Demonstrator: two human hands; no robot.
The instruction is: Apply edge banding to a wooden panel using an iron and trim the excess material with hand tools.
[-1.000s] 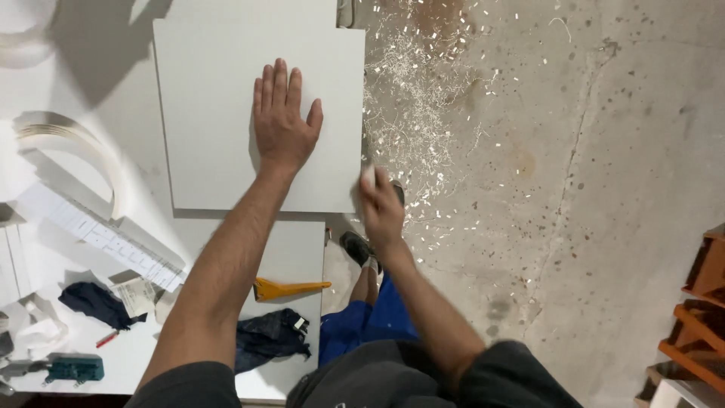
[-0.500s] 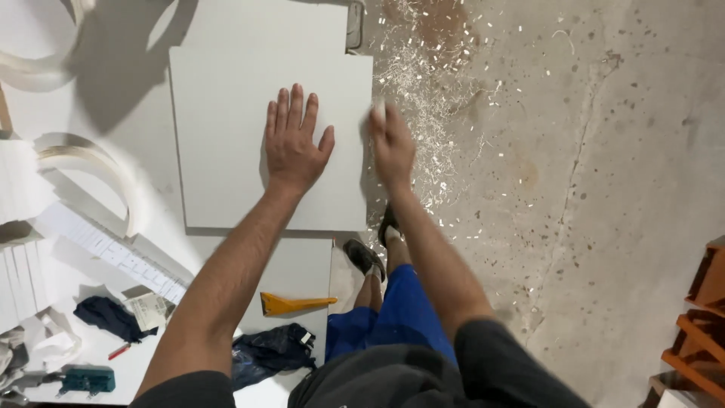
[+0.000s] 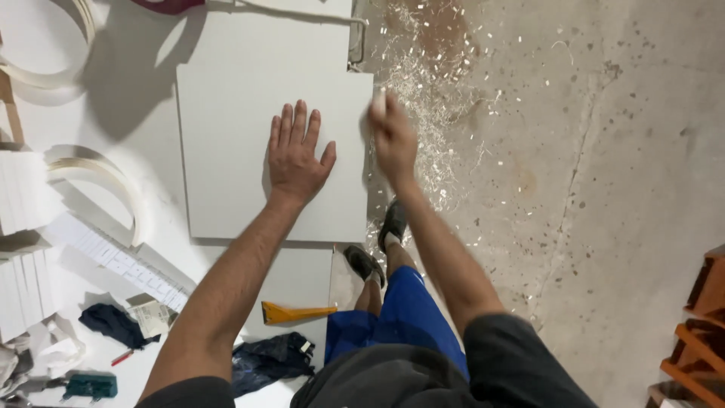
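Both hands have moved farther up the white panel (image 3: 226, 151) since the earlier frames. At frame centre the left hand (image 3: 296, 155) lies flat on the panel, fingers spread. Just right of it, the right hand (image 3: 391, 136) is blurred at the panel's right edge, curled around something small and pale; its grip cannot be told. Shavings (image 3: 430, 98) litter the concrete floor (image 3: 604, 189) alongside.

**Right hand climbs the board's edge**

Right hand (image 3: 391, 140) has run up the right edge of the white board (image 3: 226, 151), from near its lower corner to near the upper one. Now motion-blurred. Left hand (image 3: 297, 155), flat, now sits lower on the board.
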